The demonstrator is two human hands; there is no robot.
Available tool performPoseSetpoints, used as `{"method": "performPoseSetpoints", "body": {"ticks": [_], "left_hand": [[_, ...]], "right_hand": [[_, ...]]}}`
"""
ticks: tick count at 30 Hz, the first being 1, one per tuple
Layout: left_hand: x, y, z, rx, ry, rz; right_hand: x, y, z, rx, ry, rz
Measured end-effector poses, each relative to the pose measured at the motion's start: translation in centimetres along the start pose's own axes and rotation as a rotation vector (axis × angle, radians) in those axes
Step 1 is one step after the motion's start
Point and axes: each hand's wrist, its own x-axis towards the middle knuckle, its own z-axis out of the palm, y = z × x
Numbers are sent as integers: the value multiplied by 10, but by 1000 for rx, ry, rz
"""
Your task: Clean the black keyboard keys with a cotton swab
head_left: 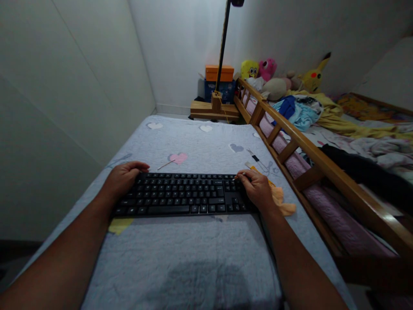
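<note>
A black keyboard [183, 193] lies flat on the pale blue bedspread [190, 254], its long side across in front of me. My left hand [121, 181] is closed on the keyboard's left end, fingers over the far corner. At the right end, by the number keys, my right hand [258, 187] pinches a thin cotton swab [244, 174] and covers part of the keys. Another cotton swab [166, 164] rests behind the keyboard, across a pink heart print. Beside my right hand lies a crumpled orange cloth [284, 204], with a flat orange-handled tool [250, 165] partly hidden.
Metal tweezers [255, 158] with a dark band lie farther back at the right. A wooden bed rail [300, 148] runs along the right side, with clothes and plush toys beyond. A wooden stand [214, 110] and an orange box [219, 73] are behind the bed.
</note>
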Motion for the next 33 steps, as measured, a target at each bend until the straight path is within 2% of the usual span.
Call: {"method": "performPoseSetpoints", "body": {"ticks": [13,22,33], "left_hand": [[-1,4,-3,2,-14,-2],[0,2,-1,-7,-13,-3],[0,1,-1,-7,-12,4]], "right_hand": [[-2,-5,6,34,-33,-1],[-2,0,-4,17,5,-9],[-7,-5,-10,1,-52,-29]]}}
